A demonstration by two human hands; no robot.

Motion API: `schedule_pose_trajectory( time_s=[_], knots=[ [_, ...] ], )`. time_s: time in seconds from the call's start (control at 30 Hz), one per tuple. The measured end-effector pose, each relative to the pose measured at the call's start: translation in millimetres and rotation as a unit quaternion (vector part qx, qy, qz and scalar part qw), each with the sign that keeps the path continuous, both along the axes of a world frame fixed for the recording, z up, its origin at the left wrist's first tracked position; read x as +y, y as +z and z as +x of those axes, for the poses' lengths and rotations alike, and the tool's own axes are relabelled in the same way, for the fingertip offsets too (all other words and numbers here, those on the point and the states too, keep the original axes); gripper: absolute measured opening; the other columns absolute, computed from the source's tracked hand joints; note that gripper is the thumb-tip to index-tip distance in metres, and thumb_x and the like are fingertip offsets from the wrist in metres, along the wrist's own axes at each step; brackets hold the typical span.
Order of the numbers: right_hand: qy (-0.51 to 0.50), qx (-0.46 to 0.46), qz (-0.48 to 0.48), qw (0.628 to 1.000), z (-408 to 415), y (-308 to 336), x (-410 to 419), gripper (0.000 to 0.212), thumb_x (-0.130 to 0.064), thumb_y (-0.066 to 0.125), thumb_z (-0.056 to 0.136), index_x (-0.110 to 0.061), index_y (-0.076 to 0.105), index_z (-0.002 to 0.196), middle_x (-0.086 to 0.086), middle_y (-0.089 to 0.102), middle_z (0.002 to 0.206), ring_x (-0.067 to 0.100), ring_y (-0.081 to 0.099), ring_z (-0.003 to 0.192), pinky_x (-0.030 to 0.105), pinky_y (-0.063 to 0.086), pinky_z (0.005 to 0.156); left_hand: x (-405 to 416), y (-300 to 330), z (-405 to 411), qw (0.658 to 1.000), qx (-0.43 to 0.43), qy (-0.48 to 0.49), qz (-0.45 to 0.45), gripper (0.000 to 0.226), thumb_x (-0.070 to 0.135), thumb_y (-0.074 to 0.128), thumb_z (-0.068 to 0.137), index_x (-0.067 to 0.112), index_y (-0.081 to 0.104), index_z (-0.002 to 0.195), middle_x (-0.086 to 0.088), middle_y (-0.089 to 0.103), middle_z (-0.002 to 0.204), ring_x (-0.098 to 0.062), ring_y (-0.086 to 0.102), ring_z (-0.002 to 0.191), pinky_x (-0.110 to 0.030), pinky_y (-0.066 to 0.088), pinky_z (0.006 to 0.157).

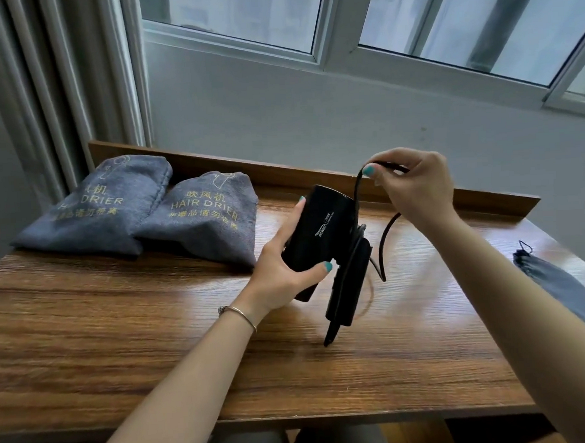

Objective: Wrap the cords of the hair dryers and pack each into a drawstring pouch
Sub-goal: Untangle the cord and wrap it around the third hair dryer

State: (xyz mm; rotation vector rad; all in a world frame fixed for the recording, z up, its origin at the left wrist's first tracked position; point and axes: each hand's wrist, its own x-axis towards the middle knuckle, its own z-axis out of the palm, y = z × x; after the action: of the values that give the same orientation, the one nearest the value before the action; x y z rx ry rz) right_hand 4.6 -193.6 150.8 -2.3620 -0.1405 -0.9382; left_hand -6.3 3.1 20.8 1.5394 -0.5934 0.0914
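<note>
The left hand (280,269) grips the black hair dryer (322,240) by its barrel, fingers curled round it, holding it above the worktop (120,332) with the folded handle hanging down. The right hand (414,184) pinches the cord (359,187) between thumb and fingertips, lifted up and behind the dryer, with a few turns already lying round the body.

The risk is slack — a loop of cord sags to the right of the handle, and if the pinch loosens or the next turn goes on loosely, the coils may slip off the smooth barrel and unwind. Pulling too hard could instead twist the dryer out of the left hand's grip, or kink the cord where it leaves the handle.

Two filled grey pouches (196,216) lie side by side at the far left; an empty pouch (565,285) lies flat at the right edge. The worktop is glossy wood-grain with a low raised back rail, set against a pale wall under a window (409,18), curtains (56,81) at the left.
</note>
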Motion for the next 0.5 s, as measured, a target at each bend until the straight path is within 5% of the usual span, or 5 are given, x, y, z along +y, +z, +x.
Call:
schedule_pose_trajectory(
  time_s=[0.13, 0.3, 0.5],
  knots=[
    [-0.007, 0.008, 0.099, 0.995, 8, -3, -7, 0.018, -0.052, 0.082, 0.064, -0.039, 0.070, 0.066, -0.016, 0.071, 0.071, 0.008, 0.068, 0.074, 0.044, 0.058, 0.070, 2, 2, -2, 0.999, 0.014, -0.021, -0.043, 0.091, 0.008, 0.074, 0.079, 0.034, 0.023, 0.150, -0.001, 0.054, 0.138, -0.017, 0.053, 0.127, -0.023, 0.049, 0.095],
    [-0.079, 0.077, 0.090, 0.990, 9, -25, -10, 0.030, -0.065, 0.078, 0.062, -0.036, 0.070, 0.067, -0.019, 0.069, 0.070, 0.003, 0.065, 0.076, 0.031, 0.050, 0.067, 6, 6, -2, 0.995, 0.035, -0.035, -0.086, 0.095, 0.024, 0.075, 0.073, 0.028, 0.023, 0.153, 0.002, 0.057, 0.134, -0.019, 0.056, 0.124, -0.025, 0.051, 0.091],
    [-0.014, 0.091, 0.120, 0.988, 5, -53, -5, 0.037, -0.068, 0.073, 0.062, -0.033, 0.066, 0.057, -0.013, 0.067, 0.061, 0.008, 0.061, 0.061, 0.039, 0.052, 0.060, 9, 5, 1, 0.988, 0.062, -0.041, -0.134, 0.094, 0.023, 0.074, 0.073, 0.030, 0.025, 0.153, -0.001, 0.060, 0.132, -0.025, 0.057, 0.124, -0.037, 0.051, 0.096]
  ],
)
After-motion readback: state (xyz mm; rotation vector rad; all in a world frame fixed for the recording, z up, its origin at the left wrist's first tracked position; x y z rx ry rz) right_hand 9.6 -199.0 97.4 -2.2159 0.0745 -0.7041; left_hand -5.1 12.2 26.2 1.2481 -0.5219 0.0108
